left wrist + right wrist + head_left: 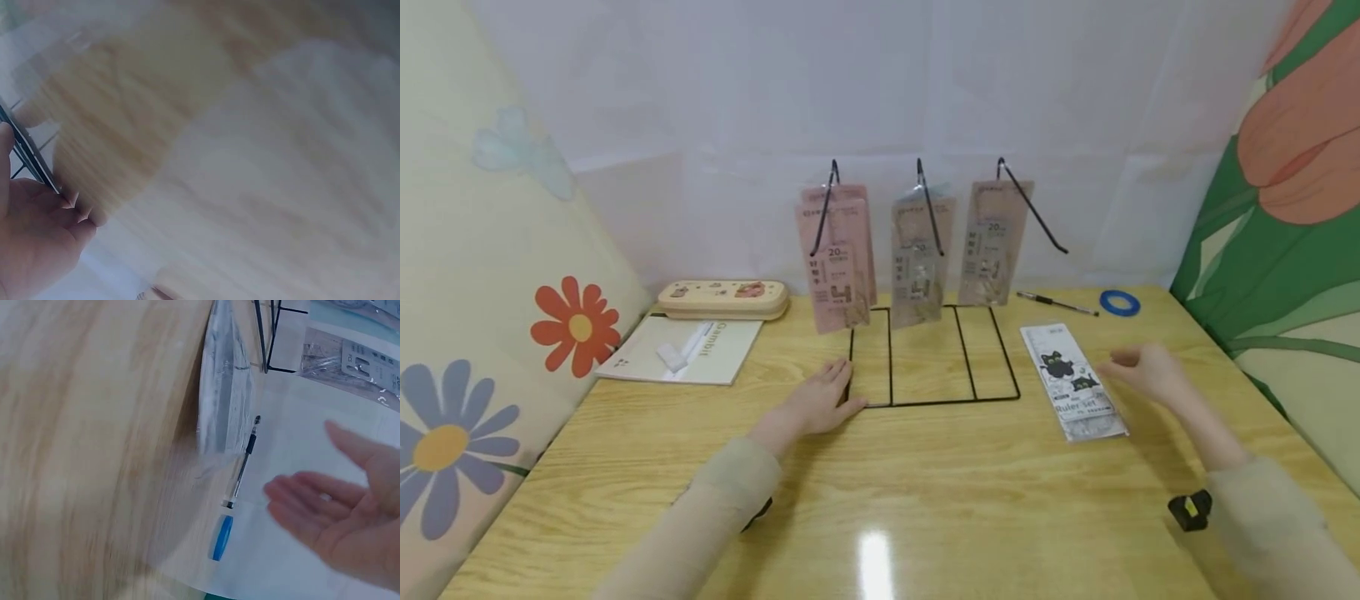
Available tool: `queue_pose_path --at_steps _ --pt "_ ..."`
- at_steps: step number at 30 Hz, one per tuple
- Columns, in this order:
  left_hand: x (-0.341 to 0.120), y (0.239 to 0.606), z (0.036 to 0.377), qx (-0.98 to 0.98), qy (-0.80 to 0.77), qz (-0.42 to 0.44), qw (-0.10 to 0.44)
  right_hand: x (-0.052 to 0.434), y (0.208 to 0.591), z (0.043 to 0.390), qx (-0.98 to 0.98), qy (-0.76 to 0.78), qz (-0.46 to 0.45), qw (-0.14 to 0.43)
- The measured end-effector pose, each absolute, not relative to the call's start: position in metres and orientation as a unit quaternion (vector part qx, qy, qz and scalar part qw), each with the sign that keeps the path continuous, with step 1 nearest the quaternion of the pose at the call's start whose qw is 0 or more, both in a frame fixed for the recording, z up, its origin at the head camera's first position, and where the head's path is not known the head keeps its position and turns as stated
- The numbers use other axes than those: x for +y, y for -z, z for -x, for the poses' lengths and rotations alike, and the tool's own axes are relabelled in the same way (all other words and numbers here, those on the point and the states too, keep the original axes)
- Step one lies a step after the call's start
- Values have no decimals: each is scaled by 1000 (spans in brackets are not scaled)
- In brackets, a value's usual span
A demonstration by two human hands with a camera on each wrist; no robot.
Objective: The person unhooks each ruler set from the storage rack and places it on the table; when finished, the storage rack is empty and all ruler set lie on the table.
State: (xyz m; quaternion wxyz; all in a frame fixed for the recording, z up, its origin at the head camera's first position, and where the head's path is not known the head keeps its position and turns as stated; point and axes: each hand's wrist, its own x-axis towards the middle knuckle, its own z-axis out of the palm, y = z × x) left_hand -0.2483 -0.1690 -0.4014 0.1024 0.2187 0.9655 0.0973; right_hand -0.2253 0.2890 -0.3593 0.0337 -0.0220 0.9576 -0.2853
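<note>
On the table (925, 475), the ruler set packet (1071, 379) lies flat between the near right corner of the wire rack (940, 402) and the right hand (1146, 373), toward the table's right edge. Its long axis runs aslant: one short end points away toward the far edge and a little left, the end printed "Ruler set" comes nearer and swings right. The right hand is much the closer of the two, just beside the packet's right long side, about level with its middle, so the packet lies to the left of the fingers and its long side, not an end, faces them. That hand grasps nothing; its fingers are loosely bent with the thumb apart, and the right wrist view shows a gap between fingertips and packet. The left hand (820, 398) is well apart, across the rack's base, where it holds the near left corner with the bar between thumb and fingers. Beyond the packet, toward the table's far edge, lie a pen (1058, 303) and a blue ring (1120, 312). The rack's right hook (1033, 207), bearing a hanging pack (992, 250), stands beyond the packet and to its left.
</note>
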Motion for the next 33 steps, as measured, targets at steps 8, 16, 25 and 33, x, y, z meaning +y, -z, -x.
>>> queue_pose_path --at_steps 8,16,25,33 --pt "-170 398 249 967 -89 -215 108 269 358 260 907 415 42 58" --pt "-166 395 249 966 -87 -214 118 241 357 295 879 470 65 47" --pt "-166 393 246 965 -95 -211 124 211 353 327 862 502 59 32" --pt "-167 392 243 965 -99 -207 125 190 351 341 841 541 27 16"
